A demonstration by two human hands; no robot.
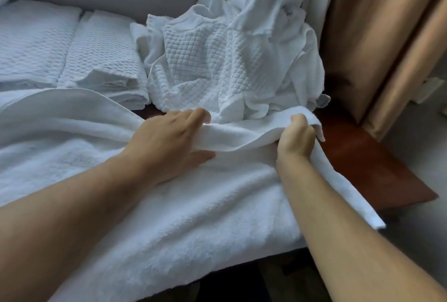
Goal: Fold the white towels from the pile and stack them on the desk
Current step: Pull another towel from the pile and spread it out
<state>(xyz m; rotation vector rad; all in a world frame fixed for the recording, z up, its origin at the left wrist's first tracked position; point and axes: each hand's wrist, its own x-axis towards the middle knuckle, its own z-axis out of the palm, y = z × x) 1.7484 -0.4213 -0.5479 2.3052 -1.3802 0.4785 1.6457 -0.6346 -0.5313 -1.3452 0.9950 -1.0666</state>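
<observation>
Hands gripped the soft, floppy white plush towel [169, 217] along its far hem beside the crumpled towel pile [229, 59], left hand [169, 142] pinching mid-edge, right hand [296, 139] clutching the corner.

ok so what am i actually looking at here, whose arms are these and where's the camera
There is no machine here. The camera is worn on a person's head and looks down, so the two bare arms are that person's own. A big plush white towel lies spread over a reddish wooden desk. The left hand holds its folded edge, thumb beneath and fingers on top, and the right hand grips the same edge near the corner. Behind lies a rumpled pile of unfolded towels, and to its left two stacks of folded towels.
</observation>
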